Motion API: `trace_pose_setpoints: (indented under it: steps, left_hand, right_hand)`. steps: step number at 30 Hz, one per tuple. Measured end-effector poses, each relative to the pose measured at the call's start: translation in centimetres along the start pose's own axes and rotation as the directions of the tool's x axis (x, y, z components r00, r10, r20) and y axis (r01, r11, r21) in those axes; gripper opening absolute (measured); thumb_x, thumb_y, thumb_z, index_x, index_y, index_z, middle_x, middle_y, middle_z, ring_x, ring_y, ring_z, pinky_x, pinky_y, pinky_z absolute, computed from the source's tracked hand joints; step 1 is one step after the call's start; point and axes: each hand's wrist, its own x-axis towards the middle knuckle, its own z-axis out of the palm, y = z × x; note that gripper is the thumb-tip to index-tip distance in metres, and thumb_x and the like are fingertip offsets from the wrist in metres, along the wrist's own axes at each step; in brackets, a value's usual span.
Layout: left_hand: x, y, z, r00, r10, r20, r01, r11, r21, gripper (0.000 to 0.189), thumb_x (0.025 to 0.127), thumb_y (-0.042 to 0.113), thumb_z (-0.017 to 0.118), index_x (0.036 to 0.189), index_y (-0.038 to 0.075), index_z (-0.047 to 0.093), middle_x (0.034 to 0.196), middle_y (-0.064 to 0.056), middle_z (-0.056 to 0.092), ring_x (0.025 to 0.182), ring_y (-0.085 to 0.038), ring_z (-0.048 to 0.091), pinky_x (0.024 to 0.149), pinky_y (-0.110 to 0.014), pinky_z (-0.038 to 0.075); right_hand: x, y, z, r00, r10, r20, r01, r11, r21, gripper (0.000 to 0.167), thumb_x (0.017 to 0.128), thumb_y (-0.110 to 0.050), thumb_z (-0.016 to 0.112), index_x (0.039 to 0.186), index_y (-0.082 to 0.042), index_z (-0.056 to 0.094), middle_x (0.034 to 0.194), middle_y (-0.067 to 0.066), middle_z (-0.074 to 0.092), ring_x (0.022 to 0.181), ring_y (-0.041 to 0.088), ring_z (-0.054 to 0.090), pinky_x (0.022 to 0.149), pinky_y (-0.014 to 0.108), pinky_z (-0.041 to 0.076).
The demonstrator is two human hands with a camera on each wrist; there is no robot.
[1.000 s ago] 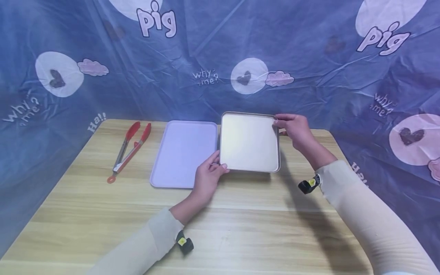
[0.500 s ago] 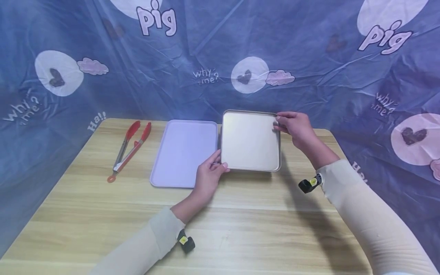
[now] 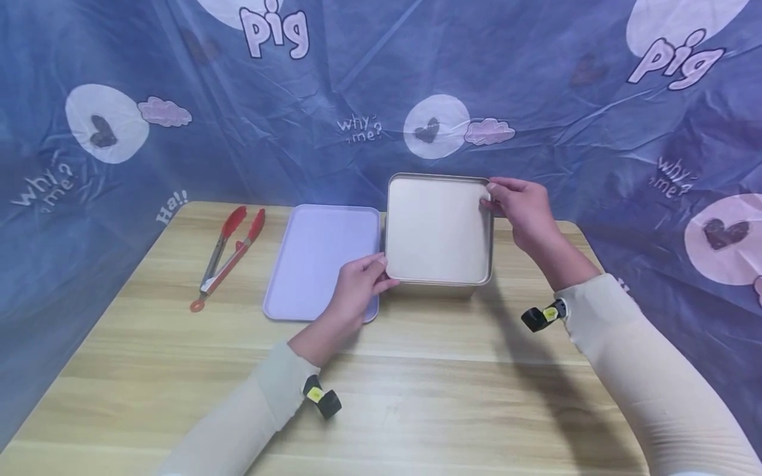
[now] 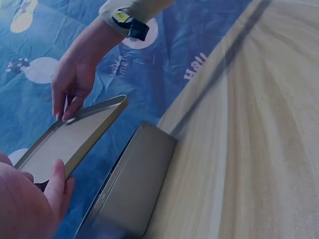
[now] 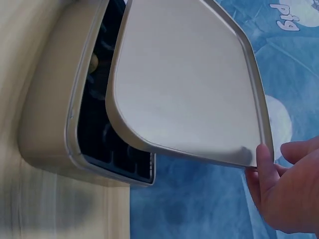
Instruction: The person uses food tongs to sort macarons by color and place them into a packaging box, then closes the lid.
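Observation:
Both hands hold a square, pale gold metal lid (image 3: 439, 228). My left hand (image 3: 351, 287) grips its near left corner, and my right hand (image 3: 528, 210) pinches the far right corner. Under the lid stands a matching deep metal box (image 3: 437, 291) on the table, its front wall partly showing. The wrist views show a gap between lid and box, with the lid tilted above the opening. In the right wrist view the box holds a black insert (image 5: 97, 129) with several compartments. A small tan round thing (image 5: 93, 63) shows inside; most of the contents are hidden.
A shallow lilac tray (image 3: 321, 258) lies left of the box, partly behind my left hand. Farther left are red-tipped tongs (image 3: 229, 258), spread apart. The wooden table (image 3: 417, 396) ends at a blue printed cloth (image 3: 333, 79) behind.
Both hands have raised the lid, so it sits higher in the head view. More of the box's front wall now shows beneath it. The tray and tongs have stayed put.

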Motion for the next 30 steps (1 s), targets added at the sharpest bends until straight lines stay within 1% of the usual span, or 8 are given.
trace_pose_setpoints:
  steps: [3,6,11,15,18,21,27,30]
  left_hand:
    - [0.3,0.1,-0.2,1.000,-0.024,0.000,0.024,1.000,-0.013,0.035,0.103,0.008,0.055,0.132,-0.009,0.059,0.093,-0.009,0.056,0.077,-0.014,0.069,0.085,-0.029,0.060]
    - [0.7,0.1,-0.3,0.999,-0.037,-0.001,0.037,0.999,-0.027,0.032,0.103,0.010,0.055,0.127,-0.010,0.062,0.092,-0.008,0.056,0.077,-0.014,0.068,0.084,-0.029,0.060]
    - [1.4,0.2,-0.3,0.999,-0.044,0.005,0.044,0.998,-0.050,0.033,0.103,0.013,0.056,0.126,-0.009,0.062,0.099,-0.009,0.057,0.080,-0.015,0.068,0.086,-0.030,0.060]
    - [2.0,0.4,-0.2,0.999,-0.037,0.009,0.037,0.998,-0.057,0.035,0.103,0.015,0.056,0.129,-0.009,0.060,0.108,-0.013,0.061,0.086,-0.016,0.069,0.087,-0.031,0.060]
    - [2.5,0.6,-0.2,0.999,-0.029,0.018,0.030,0.997,-0.065,0.036,0.104,0.015,0.056,0.130,-0.009,0.059,0.115,-0.019,0.065,0.091,-0.018,0.070,0.088,-0.032,0.059]
    - [3.0,0.7,-0.2,0.999,-0.025,0.023,0.027,0.997,-0.070,0.036,0.104,0.016,0.056,0.129,-0.009,0.059,0.119,-0.023,0.066,0.094,-0.019,0.070,0.089,-0.032,0.059]
    - [4.0,0.8,-0.5,0.999,-0.026,0.023,0.028,0.997,-0.072,0.036,0.104,0.018,0.056,0.128,-0.008,0.060,0.117,-0.022,0.068,0.092,-0.018,0.070,0.089,-0.030,0.059]
    - [4.4,0.9,-0.7,0.999,-0.026,0.026,0.028,0.997,-0.070,0.036,0.104,0.018,0.055,0.128,-0.009,0.060,0.117,-0.023,0.067,0.091,-0.017,0.069,0.088,-0.029,0.059]
  right_hand:
    - [-0.3,-0.3,0.1,1.000,-0.020,-0.004,0.021,0.999,0.036,0.050,0.098,-0.012,0.064,0.141,0.010,0.051,0.120,0.006,0.057,0.086,0.002,0.071,0.087,0.020,0.057]
    - [-0.6,-0.5,0.1,0.999,-0.036,-0.015,0.037,0.997,0.069,0.046,0.098,-0.013,0.065,0.138,0.008,0.055,0.117,0.005,0.058,0.089,0.004,0.070,0.088,0.020,0.057]
    - [-1.0,-0.9,0.0,0.996,-0.064,-0.062,0.074,0.981,0.179,0.024,0.095,-0.014,0.069,0.116,-0.002,0.071,0.108,0.002,0.063,0.086,0.007,0.070,0.084,0.021,0.058]
    - [-1.6,-1.3,-0.3,0.993,-0.088,-0.075,0.105,0.958,0.266,0.011,0.094,-0.011,0.070,0.102,-0.007,0.076,0.097,0.000,0.071,0.085,0.008,0.072,0.081,0.022,0.059]
    - [-2.0,-1.7,-0.5,0.992,-0.099,-0.079,0.119,0.939,0.324,0.008,0.093,-0.009,0.071,0.098,-0.006,0.077,0.092,0.002,0.073,0.084,0.009,0.072,0.079,0.023,0.060]
    - [-2.2,-2.0,-0.5,0.992,-0.097,-0.085,0.122,0.921,0.371,0.007,0.092,-0.006,0.072,0.096,-0.005,0.078,0.091,0.003,0.074,0.082,0.010,0.073,0.077,0.023,0.060]
    - [-2.7,-2.1,-0.3,0.988,-0.126,-0.091,0.152,0.903,0.401,0.006,0.091,-0.004,0.073,0.094,-0.002,0.077,0.087,0.005,0.071,0.078,0.012,0.070,0.075,0.024,0.061]
    - [-3.1,-2.1,-0.4,0.987,-0.132,-0.086,0.156,0.898,0.411,0.006,0.091,-0.004,0.072,0.094,-0.002,0.078,0.089,0.005,0.070,0.078,0.012,0.069,0.076,0.025,0.061]
